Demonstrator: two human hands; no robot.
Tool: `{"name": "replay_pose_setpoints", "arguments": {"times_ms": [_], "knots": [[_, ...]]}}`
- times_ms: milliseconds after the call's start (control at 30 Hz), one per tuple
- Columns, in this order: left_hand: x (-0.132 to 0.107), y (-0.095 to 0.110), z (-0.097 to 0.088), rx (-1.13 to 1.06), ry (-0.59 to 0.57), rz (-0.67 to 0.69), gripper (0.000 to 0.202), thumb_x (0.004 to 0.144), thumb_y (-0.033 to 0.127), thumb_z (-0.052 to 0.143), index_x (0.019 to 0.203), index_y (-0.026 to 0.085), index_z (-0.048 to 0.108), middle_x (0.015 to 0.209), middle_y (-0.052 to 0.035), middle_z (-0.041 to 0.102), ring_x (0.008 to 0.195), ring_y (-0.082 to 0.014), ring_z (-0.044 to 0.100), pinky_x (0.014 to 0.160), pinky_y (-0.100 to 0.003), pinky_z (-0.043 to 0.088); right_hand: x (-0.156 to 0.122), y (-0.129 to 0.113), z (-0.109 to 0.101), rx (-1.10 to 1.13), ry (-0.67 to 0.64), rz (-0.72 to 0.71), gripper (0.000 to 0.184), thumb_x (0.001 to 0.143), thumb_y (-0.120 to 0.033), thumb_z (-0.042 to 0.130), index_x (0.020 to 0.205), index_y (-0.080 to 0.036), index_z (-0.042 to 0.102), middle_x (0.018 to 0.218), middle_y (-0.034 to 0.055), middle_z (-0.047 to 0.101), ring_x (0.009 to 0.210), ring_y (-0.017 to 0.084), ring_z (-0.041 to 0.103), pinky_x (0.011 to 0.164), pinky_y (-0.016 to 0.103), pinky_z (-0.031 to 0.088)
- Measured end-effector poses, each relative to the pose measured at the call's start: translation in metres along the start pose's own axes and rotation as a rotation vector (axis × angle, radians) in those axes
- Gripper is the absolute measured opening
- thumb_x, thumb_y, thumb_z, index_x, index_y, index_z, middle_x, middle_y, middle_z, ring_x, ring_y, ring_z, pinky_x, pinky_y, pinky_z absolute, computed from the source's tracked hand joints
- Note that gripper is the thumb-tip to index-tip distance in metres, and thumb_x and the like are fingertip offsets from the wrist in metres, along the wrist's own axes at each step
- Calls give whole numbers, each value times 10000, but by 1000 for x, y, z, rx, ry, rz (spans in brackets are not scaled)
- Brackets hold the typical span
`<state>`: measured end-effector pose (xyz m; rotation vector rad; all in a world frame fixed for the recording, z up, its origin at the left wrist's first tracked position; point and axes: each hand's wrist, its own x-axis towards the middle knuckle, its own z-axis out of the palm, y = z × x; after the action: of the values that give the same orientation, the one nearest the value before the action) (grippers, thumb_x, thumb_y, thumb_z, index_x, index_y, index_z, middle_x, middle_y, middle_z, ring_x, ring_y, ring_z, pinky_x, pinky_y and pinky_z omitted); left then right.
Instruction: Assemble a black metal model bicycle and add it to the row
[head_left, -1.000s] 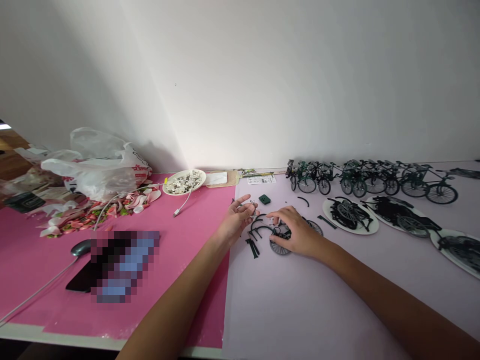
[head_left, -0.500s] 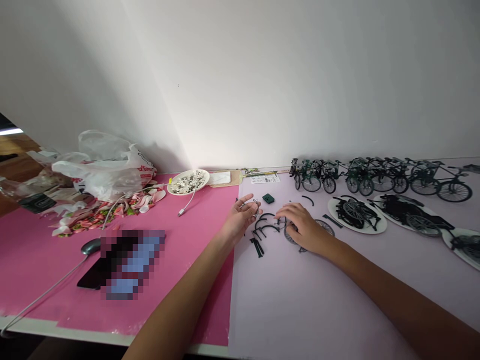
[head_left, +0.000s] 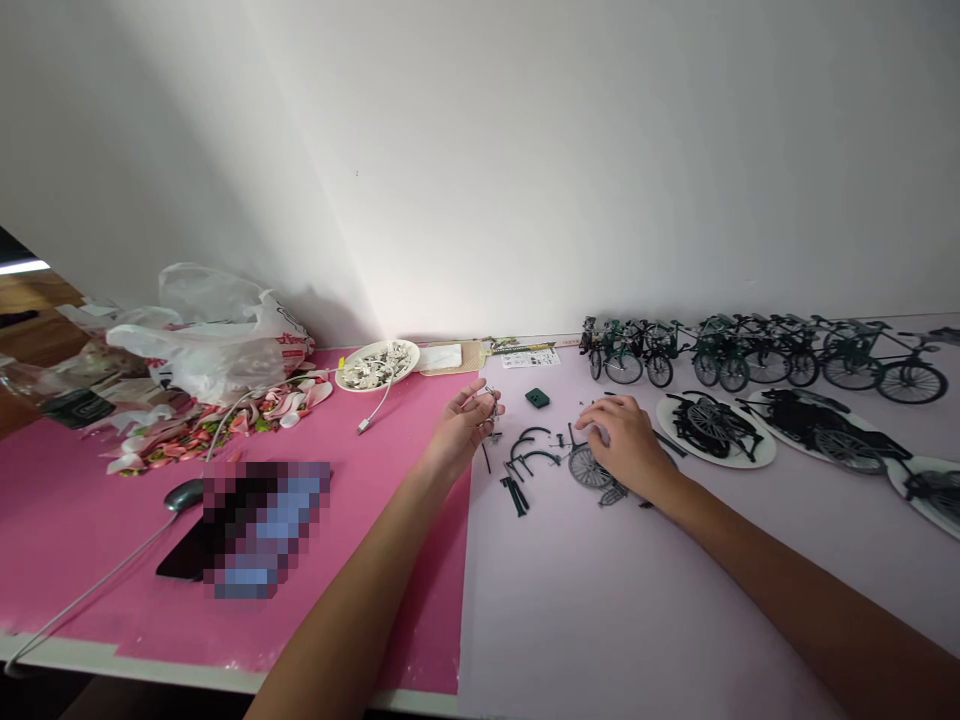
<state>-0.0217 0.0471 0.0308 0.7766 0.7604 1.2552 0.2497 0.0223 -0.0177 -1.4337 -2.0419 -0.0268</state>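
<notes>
Left hand [head_left: 463, 425] pinches a thin grey part [head_left: 492, 400] above the left edge of the lilac cover [head_left: 562, 600]; a slack hold could drop it among the mudguards [head_left: 541, 454]. Right hand [head_left: 628, 445] curls over a spoked wheel [head_left: 583, 468], farther in; grip cannot be told. A careless sweep could scatter loose pieces.

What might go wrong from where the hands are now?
The left hand holds a small, thin part at its fingertips; it might slip and be hard to spot.
The right hand is over the grey wheel, hiding some of what lies beneath, so a piece could get nudged.
The model bicycles stand close together; a bump might topple several.
</notes>
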Motion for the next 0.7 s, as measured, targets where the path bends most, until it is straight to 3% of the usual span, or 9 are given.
{"name": "replay_pose_setpoints", "arguments": {"times_ms": [100,200,367,533,700], "knots": [[0,1,0,5,22,1,498,751,110,871,1179,160,621,1010,-65,721,777,-120,691,577,-185,457,0,-5,1,15,-8,-9,129,916,-289,589,910,-250,712,1074,79,727,1183,356,534,929,504,466],[-3,-1,4,27,42,-22,476,764,121,869,1171,150,624,1023,-74,722,782,-121,695,586,-185,463,-2,-11,4,16,-32,-11,144,930,-374,617,925,-253,694,1071,76,722,1186,355,532,903,488,467],[-8,-3,10,33,17,-35,492,750,146,890,1165,148,626,1035,-87,723,807,-138,705,573,-191,439,-3,-10,10,18,-20,8,110,942,-340,615,923,-259,687,1058,62,728,1178,349,535,871,472,460],[-6,-3,9,42,62,-41,490,742,156,899,1153,154,632,1049,-85,726,802,-132,704,597,-195,457,-4,-6,14,27,16,49,113,918,-352,657,869,-254,686,1012,63,735,1154,359,541,852,477,460],[-4,-2,6,59,84,-31,466,737,166,908,1119,160,642,1070,-87,731,808,-130,707,592,-189,454,0,-15,3,166,115,10,175,988,-362,546,963,-247,674,1025,82,733,1114,328,582,929,485,484]]}}
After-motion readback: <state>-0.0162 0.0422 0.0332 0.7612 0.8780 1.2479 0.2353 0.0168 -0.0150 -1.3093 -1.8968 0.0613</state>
